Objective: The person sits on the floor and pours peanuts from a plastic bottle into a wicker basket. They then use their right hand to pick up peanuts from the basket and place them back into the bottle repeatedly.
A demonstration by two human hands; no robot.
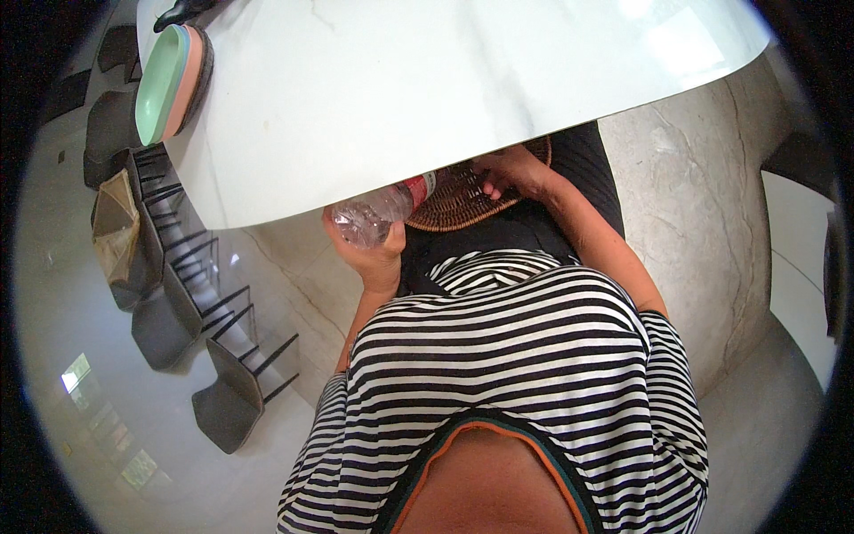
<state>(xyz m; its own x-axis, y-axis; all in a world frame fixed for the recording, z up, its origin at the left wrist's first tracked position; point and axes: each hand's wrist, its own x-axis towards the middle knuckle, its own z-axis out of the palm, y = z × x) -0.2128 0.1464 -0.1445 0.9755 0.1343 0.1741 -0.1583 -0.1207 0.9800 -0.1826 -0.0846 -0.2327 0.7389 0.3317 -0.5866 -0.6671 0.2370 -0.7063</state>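
Note:
My left hand (369,254) is wrapped round a clear plastic bottle (366,216) with a red label, at the table's near edge. The bottle lies tilted, its base toward me, and its far end passes under the tabletop out of sight. Below the edge, a brown wicker basket (463,212) rests at my lap, partly covered by the table. Over the basket is my right hand (516,172), its fingers loosely bent and apart, with nothing visible in them. The table edge hides part of that hand.
The white marbled table (374,98) overhangs my lap. At its far left edge stand nested oval trays (166,89) in green, blue and pink, beside a black object (182,12). Several grey chairs (227,400) line the left side; a brown paper bag (117,227) sits on one.

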